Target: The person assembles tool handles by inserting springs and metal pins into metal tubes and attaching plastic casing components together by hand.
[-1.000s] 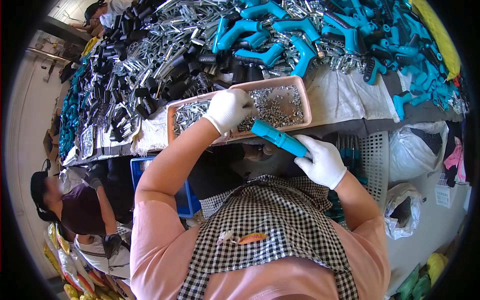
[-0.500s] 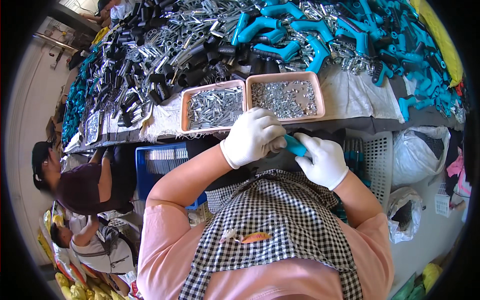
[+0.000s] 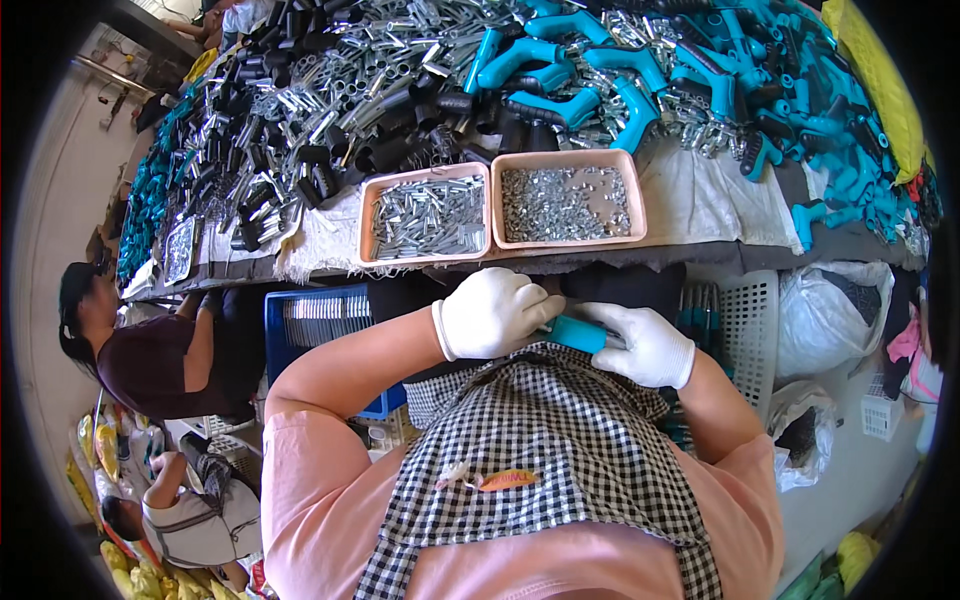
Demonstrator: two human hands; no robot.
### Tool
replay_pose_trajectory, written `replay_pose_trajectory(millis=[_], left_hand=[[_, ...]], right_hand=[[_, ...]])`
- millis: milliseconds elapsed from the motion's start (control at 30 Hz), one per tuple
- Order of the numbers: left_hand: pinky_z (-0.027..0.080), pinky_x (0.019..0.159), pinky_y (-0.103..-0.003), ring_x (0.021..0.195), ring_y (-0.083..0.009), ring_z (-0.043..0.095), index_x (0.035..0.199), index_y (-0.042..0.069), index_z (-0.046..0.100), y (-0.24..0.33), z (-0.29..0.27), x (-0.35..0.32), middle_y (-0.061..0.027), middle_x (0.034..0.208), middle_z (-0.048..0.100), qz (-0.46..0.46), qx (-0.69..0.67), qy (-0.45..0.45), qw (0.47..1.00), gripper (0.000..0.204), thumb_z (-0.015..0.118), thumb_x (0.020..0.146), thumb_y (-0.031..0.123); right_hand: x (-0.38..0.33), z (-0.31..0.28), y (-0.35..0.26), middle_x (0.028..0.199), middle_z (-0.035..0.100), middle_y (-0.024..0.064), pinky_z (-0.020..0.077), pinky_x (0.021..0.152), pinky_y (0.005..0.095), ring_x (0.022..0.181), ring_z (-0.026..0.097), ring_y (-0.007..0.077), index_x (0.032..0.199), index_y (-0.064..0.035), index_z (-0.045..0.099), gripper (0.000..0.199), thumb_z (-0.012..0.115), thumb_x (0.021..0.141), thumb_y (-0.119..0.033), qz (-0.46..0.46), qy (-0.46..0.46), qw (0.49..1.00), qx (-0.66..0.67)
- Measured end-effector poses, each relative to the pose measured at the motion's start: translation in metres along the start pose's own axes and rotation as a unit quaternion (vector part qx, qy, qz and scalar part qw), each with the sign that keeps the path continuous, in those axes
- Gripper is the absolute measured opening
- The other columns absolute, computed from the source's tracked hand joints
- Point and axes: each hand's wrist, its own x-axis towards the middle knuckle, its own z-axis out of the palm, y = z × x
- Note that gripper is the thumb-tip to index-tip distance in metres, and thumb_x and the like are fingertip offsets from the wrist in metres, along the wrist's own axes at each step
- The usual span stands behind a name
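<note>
A teal plastic handle (image 3: 575,334) lies crosswise in front of my apron, below the table's front edge. My right hand (image 3: 645,345), in a white glove, grips it at its right end, the thumb on top. My left hand (image 3: 495,314), also gloved, is closed, its fingertips bunched against the handle's left end. What those fingertips pinch, if anything, is hidden. Just beyond my hands, two pink trays stand side by side on the table edge. The left tray (image 3: 364,222) holds short metal pins; the right tray (image 3: 643,212) holds small shiny metal parts.
Piled across the table are teal handles (image 3: 560,108), black sleeves (image 3: 388,150) and metal tubes (image 3: 330,125). Below it stand a blue crate (image 3: 282,345), a white basket (image 3: 757,340) and a white sack (image 3: 822,320). A person (image 3: 150,350) sits at the left, another (image 3: 195,510) behind.
Both hands have come down, away from the trays and closer to my apron, with the teal handle. The handle now lies more level.
</note>
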Motion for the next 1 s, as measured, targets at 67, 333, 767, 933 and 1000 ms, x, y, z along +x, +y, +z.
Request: replay_pose_trajectory(millis=[67,333,767,933,1000], left_hand=[[0.05,0.06,-0.037,0.067,-0.022,0.062,0.107,0.004,0.064,-0.003,0.004,0.001,-0.0044,0.079,0.06,0.018,0.015,0.021,1.0,0.055,0.081,0.061,0.028],[0.05,0.06,-0.037,0.068,-0.0226,0.062,0.096,0.007,0.065,-0.01,0.004,0.021,-0.004,0.074,0.06,-0.02,-0.018,-0.018,0.999,0.041,0.079,0.063,0.027],[0.055,0.075,-0.044,0.082,-0.032,0.067,0.086,0.005,0.072,-0.121,0.014,0.063,-0.0148,0.084,0.069,-0.261,0.144,-0.284,0.911,0.022,0.067,0.079,0.025],[0.052,0.068,-0.047,0.075,-0.0355,0.066,0.08,0.008,0.072,-0.119,0.007,0.054,-0.0156,0.077,0.067,-0.27,0.052,-0.107,0.955,0.023,0.062,0.085,0.028],[0.052,0.069,-0.047,0.075,-0.0374,0.064,0.079,0.007,0.072,-0.111,0.0,0.057,-0.018,0.076,0.065,-0.311,0.019,-0.058,0.949,0.024,0.062,0.086,0.028]], right_hand=[[0.001,-0.005,0.007,0.106,0.067,0.0217,0.0526,0.085,0.0331,0.093,0.069,0.0251,0.139,-0.0008,0.046,0.066,0.069,0.079,-0.016,-0.025,0.002,1.0,-0.018],[0.007,-0.018,0.01,0.108,0.065,0.0254,0.0523,0.085,0.0393,0.095,0.067,0.0365,0.147,-0.0033,0.033,0.076,0.066,0.08,-0.018,-0.043,-0.018,0.999,-0.016],[0.018,-0.023,0.025,0.097,0.056,0.0125,0.0457,0.049,0.0257,0.057,0.051,0.013,0.15,-0.0027,0.023,0.071,0.052,0.085,-0.005,0.051,0.115,0.891,0.435],[0.018,-0.018,0.035,0.103,0.056,0.0145,0.046,0.049,0.0284,0.061,0.051,0.0159,0.15,-0.0097,0.024,0.068,0.056,0.091,-0.014,0.05,0.064,0.777,0.625],[0.02,-0.016,0.031,0.104,0.057,0.0135,0.0441,0.049,0.0269,0.062,0.051,0.0151,0.149,-0.0119,0.027,0.064,0.056,0.093,-0.015,0.054,0.057,0.764,0.64]])
